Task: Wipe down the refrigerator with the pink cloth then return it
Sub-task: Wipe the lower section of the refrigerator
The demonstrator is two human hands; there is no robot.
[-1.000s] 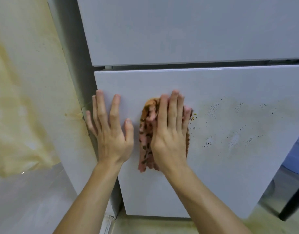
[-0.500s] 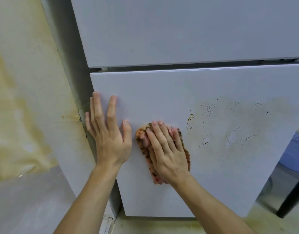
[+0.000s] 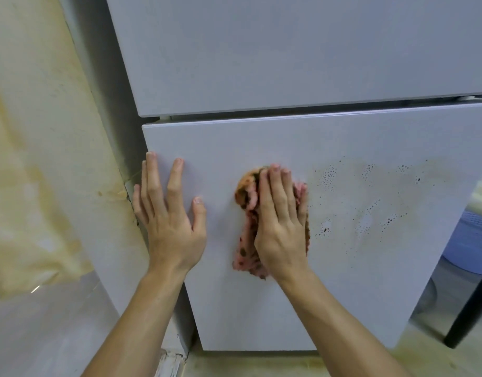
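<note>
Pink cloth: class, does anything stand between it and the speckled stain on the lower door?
Nothing visible does: only bare lower door separates the pink cloth, under the right hand, from the speckled stain.

Pink against grey-white
The pink cloth [image 3: 243, 257] carries brown blotches; the refrigerator [image 3: 261, 63] is grey-white, flecked with dark specks.

Diffuse, even indoor light of moderate brightness; the fridge [image 3: 288, 63] reads uniformly pale grey. Shadow fills the gap between its doors and darkens its left side. Wide-angle distortion bows straight edges toward the margins; overall detail slightly soft.
</note>
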